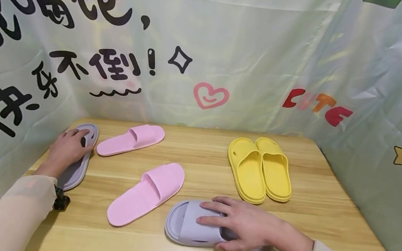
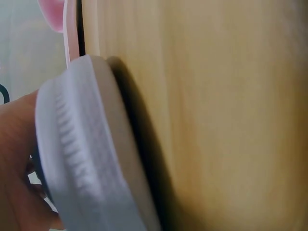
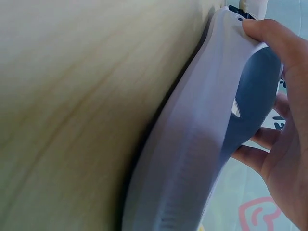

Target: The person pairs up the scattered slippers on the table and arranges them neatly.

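Note:
At the table's far left, my left hand grips a lavender-grey slipper, its fingers over the strap end. The left wrist view shows that slipper's side close up, partly hiding the hand. Near the front middle, my right hand holds a second lavender-grey slipper, whose toe points left. In the right wrist view, the thumb lies on one side of this slipper and the fingers on the other. My right hand covers much of its heel half in the head view.
Two pink slippers lie apart between my hands, one farther back. A pair of yellow slippers stands side by side at the back right. Printed cloth hangs behind the wooden table and along both sides.

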The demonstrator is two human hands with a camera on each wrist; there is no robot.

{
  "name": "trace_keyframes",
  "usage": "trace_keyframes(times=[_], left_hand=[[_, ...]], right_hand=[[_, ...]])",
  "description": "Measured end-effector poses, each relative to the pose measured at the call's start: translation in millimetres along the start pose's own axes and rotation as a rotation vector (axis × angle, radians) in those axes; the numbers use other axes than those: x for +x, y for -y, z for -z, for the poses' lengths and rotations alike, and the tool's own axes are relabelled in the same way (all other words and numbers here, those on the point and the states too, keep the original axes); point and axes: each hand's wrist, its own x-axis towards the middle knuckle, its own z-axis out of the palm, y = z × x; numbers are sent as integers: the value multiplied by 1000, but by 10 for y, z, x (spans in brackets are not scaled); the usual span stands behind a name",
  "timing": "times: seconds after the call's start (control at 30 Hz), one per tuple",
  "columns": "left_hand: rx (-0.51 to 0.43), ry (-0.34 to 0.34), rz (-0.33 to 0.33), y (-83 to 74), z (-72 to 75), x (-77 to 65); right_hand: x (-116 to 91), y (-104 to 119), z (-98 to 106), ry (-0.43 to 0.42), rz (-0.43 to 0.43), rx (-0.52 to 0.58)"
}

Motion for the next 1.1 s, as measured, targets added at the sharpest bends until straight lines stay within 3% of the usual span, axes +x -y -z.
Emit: trace_keyframes(times=[0.27, 0.47, 0.7, 1.1], left_hand=[[-32, -21, 25, 2, 20, -22], [-62, -81, 21, -50, 127, -33], [-61, -91, 33, -140, 252, -38], [-40, -178, -43, -421, 420, -103]], right_hand=[[-7, -9, 16, -2, -10, 4], [-5, -24, 43, -25, 12, -2], [-13, -46, 88, -46, 13, -28], [-34, -67, 161, -27, -39, -48]])
